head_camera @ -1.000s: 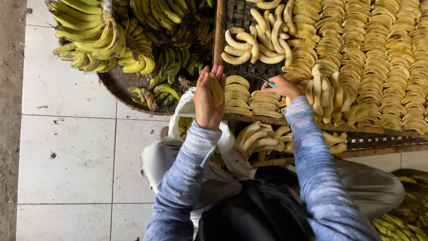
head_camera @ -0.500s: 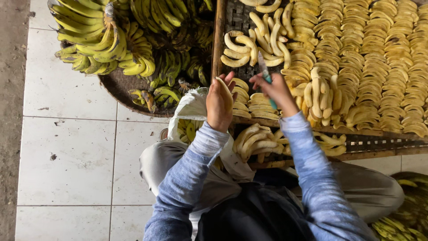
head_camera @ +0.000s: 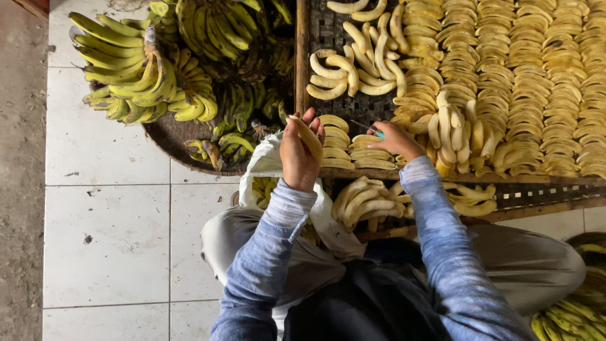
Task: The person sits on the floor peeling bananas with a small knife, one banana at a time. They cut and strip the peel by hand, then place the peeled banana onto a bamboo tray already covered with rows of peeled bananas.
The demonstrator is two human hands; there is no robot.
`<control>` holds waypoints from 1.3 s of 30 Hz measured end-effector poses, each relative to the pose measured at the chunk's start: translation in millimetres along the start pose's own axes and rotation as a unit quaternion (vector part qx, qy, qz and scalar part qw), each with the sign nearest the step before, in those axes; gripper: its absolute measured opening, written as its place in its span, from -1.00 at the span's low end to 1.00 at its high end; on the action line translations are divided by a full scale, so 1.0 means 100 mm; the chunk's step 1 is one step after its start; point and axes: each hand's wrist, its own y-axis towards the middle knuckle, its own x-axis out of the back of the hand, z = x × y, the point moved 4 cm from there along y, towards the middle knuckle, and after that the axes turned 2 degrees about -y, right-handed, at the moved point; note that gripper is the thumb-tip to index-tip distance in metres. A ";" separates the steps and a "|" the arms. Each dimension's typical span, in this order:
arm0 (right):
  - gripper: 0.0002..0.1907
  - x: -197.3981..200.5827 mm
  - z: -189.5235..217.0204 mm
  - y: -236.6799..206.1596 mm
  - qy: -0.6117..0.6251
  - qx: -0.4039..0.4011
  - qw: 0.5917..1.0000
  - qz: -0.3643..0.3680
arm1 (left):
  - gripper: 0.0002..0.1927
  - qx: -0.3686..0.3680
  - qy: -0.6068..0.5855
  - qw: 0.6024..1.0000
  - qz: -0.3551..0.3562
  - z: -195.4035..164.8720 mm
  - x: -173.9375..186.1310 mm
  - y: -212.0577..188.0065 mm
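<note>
Seated person, blue sleeves, both arms reaching forward over a white sack (head_camera: 268,165) that sits between the knees; yellow bananas show inside its open mouth. Left hand (head_camera: 299,151) raised, grip closed around one peeled banana (head_camera: 308,136), held tilted just above the near edge of the woven drying tray (head_camera: 334,31). Right hand (head_camera: 394,140) close beside it, grip closed on a small knife (head_camera: 369,129) with a teal handle, the blade pointing toward the left hand; it hovers over short stacks of sliced banana at the tray's near edge. Tray holds about a dozen whole peeled bananas (head_camera: 353,66) in a loose heap at its left end, then roughly seven long rows of banana slices (head_camera: 524,82) running to the right; too many to count singly. A second heap of peeled bananas (head_camera: 363,201) lies below the tray edge, partly hidden by the right forearm. Left of the tray, a round dark basket (head_camera: 170,136) on the white tiled floor (head_camera: 107,233) carries several bunches of unpeeled green-yellow bananas (head_camera: 136,79). More unpeeled bananas at lower right corner.
</note>
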 end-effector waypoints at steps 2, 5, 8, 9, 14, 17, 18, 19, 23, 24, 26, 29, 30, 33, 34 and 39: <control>-0.55 0.03 -0.01 0.04 0.008 -0.008 1.000 0.026 | -0.64 -0.001 0.008 1.000 0.011 0.07 0.01 0.00; -0.62 0.10 0.02 0.05 0.006 -0.008 1.000 0.026 | -0.69 0.014 0.056 0.998 -0.029 0.17 0.11 0.02; -0.70 0.20 0.06 -0.01 0.020 -0.076 0.997 -0.022 | -0.72 0.006 0.083 0.997 -0.007 0.23 0.17 0.08; -0.67 0.21 0.08 -0.02 0.023 -0.103 0.994 -0.030 | -0.73 -0.003 0.085 0.996 0.015 0.25 0.17 0.11; -0.55 -0.01 0.39 0.11 0.058 -0.078 0.995 -0.006 | -0.76 -0.011 0.109 0.987 -0.115 0.29 0.27 0.13; -0.61 -0.14 0.62 0.28 0.081 0.001 0.997 -0.010 | -0.74 -0.061 0.126 0.986 -0.086 0.28 0.23 0.07; -0.62 -0.20 0.69 0.32 0.124 0.008 0.992 0.000 | -0.72 -0.089 0.135 0.985 -0.063 0.24 0.24 0.04; -0.62 -0.26 0.74 0.35 0.163 0.017 0.987 0.006 | -0.73 -0.109 0.137 0.982 -0.071 0.22 0.26 0.02; -0.62 -0.51 0.72 0.21 0.236 -0.107 0.965 -0.037 | -0.74 -0.167 0.153 0.969 -0.104 0.28 0.31 0.03; -0.62 -0.54 0.72 0.18 0.242 -0.087 0.963 -0.076 | -0.74 -0.175 0.163 0.964 -0.116 0.30 0.34 0.04; -0.62 -0.64 0.69 0.09 0.260 -0.086 0.954 -0.121 | -0.73 -0.139 0.145 0.968 -0.151 0.43 0.41 0.05; -0.66 -0.77 0.66 -0.03 0.251 -0.119 0.947 -0.163 | -0.71 -0.099 0.175 0.960 -0.196 0.56 0.51 0.01; -0.67 -0.79 0.67 -0.06 0.218 -0.118 0.951 -0.187 | -0.70 -0.090 0.192 0.955 -0.208 0.61 0.52 0.02; -0.70 -0.76 0.78 -0.11 0.176 -0.064 0.950 -0.249 | -0.61 -0.139 0.255 0.939 -0.186 0.63 0.50 -0.03; -0.71 -0.73 0.83 -0.12 0.173 -0.040 0.946 -0.269 | -0.56 -0.156 0.286 0.923 -0.203 0.62 0.51 -0.05; -0.78 -0.34 0.68 0.01 0.217 -0.135 0.927 -0.273 | -0.47 -0.189 0.338 0.898 -0.209 0.56 0.47 -0.16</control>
